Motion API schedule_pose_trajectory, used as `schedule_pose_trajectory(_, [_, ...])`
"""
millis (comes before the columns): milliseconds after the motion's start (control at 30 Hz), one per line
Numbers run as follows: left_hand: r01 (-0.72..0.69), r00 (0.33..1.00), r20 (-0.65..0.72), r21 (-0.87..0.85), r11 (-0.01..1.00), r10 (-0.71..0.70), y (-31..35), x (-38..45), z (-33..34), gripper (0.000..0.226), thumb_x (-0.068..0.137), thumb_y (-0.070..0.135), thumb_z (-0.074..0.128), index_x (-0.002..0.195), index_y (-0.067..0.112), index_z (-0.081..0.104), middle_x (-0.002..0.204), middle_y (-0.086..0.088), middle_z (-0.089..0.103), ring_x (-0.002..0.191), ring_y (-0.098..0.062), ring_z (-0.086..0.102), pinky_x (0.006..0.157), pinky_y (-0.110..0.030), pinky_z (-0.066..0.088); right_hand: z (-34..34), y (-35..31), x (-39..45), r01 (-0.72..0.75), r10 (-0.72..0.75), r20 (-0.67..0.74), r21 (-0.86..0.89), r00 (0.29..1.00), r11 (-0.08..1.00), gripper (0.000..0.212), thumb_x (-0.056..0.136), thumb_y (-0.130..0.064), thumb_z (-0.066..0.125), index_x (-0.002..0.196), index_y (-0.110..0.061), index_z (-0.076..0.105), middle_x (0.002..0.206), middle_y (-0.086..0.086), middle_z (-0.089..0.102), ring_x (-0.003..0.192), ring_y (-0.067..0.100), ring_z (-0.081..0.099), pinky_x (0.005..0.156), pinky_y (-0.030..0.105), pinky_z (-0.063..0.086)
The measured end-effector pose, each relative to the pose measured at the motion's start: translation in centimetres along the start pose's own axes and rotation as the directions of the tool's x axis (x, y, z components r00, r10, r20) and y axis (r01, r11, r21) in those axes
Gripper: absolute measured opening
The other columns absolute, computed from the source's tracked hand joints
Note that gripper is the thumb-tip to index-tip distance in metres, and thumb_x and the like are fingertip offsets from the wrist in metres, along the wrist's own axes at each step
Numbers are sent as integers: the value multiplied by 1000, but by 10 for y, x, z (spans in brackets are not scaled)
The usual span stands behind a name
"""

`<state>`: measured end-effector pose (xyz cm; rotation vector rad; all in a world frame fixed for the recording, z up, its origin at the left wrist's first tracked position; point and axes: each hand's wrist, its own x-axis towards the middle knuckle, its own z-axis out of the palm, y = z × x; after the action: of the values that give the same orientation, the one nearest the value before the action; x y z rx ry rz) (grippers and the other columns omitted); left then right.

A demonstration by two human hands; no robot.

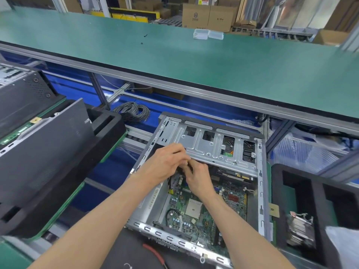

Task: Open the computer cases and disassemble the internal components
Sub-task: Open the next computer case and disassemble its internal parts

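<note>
From the head camera I see the open grey steel computer case (196,171) lying on its side at six o'clock of the view, its green motherboard (196,208) exposed below the silver perforated drive cage (217,144) that spans the case's twelve o'clock end. My left hand (165,162) and right hand (198,177) meet just under the cage's near edge, at the board's eleven o'clock corner; both have fingers curled in a tight grip around a small dark cable connector (188,163) with a yellow fleck, though exactly what each holds is hidden by the knuckles. I judge the step to be unplugging a lead. To do it well I would steady the plug body, squeeze any latch, and pull straight out, never by the wires. A black foam tray (291,191) sits at three o'clock on the bench (194,61).
</note>
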<state>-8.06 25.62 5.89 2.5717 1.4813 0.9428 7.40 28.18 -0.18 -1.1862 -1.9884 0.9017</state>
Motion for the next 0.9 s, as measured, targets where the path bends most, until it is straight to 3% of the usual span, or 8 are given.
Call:
schedule_pose_trajectory(67, [32, 999, -30, -40, 999, -33, 1, -1, 0, 12, 82, -4, 77, 93, 1, 75, 85, -9, 63, 71, -19, 62, 67, -32, 58, 4, -3, -2, 10, -10, -23, 1, 1000, 1000, 16, 101, -22, 59, 91, -13, 67, 64, -3, 62, 54, 14, 53, 55, 30, 45])
schedule_pose_trajectory(167, [75, 996, -50, -95, 993, -80, 6, 1, -1, 14, 77, -5, 80, 89, 3, 78, 78, -9, 63, 65, -9, 56, 68, -14, 49, 10, -7, -4, 7, -11, -127, -33, 992, 999, 15, 92, -22, 71, 82, -13, 67, 59, -10, 56, 50, 4, 48, 55, 15, 39])
schedule_pose_trajectory(333, [157, 986, -41, -104, 982, -162, 13, 2, -2, 12, 76, 2, 82, 88, 3, 80, 75, -10, 63, 60, -17, 59, 64, -18, 50, 7, -5, -1, 32, -43, -135, -85, 990, 996, 17, 92, -7, 68, 76, -10, 65, 49, -22, 40, 48, -3, 51, 49, 8, 32])
schedule_pose_trajectory(567, [214, 974, -49, -92, 972, -219, 18, 1, -5, 12, 79, 10, 82, 88, 2, 79, 79, -8, 65, 64, -20, 63, 65, -29, 54, 9, 1, 2, 11, -12, -17, -61, 1000, 998, 13, 96, -11, 61, 85, -12, 66, 64, -11, 56, 51, 5, 47, 52, 22, 34])
schedule_pose_trajectory(667, [229, 971, -56, -79, 970, -233, 17, 1, -5, 12, 81, 14, 81, 88, 5, 80, 78, -5, 64, 65, -18, 62, 65, -32, 55, 14, -3, 0, -18, 11, -101, -70, 995, 997, 15, 90, -17, 70, 78, -15, 62, 59, -12, 52, 51, 6, 44, 52, 18, 35])
schedule_pose_trajectory(733, [227, 971, -63, -71, 971, -231, 16, 1, -5, 14, 80, 16, 82, 87, 4, 79, 77, -5, 64, 64, -16, 60, 64, -30, 55, 15, -5, -1, -6, -4, -137, -75, 991, 997, 10, 90, -10, 70, 81, -8, 66, 63, -7, 57, 53, 10, 46, 52, 15, 34])
schedule_pose_trajectory(833, [236, 968, -68, -64, 970, -240, 16, 1, -5, 18, 78, 19, 84, 86, 4, 77, 77, -4, 63, 64, -6, 49, 61, -28, 53, 15, -2, 1, 2, -12, -97, -96, 995, 995, 8, 92, -2, 63, 85, -3, 68, 66, 6, 65, 54, 18, 52, 53, 26, 37])
schedule_pose_trajectory(900, [213, 976, -40, -61, 975, -216, 16, -1, -4, 17, 79, 16, 83, 90, 5, 76, 82, -5, 64, 65, -9, 54, 63, -31, 56, 13, 0, 1, 3, -11, -77, -106, 997, 994, 10, 92, 1, 59, 86, -2, 67, 65, 9, 65, 52, 19, 49, 51, 25, 32])
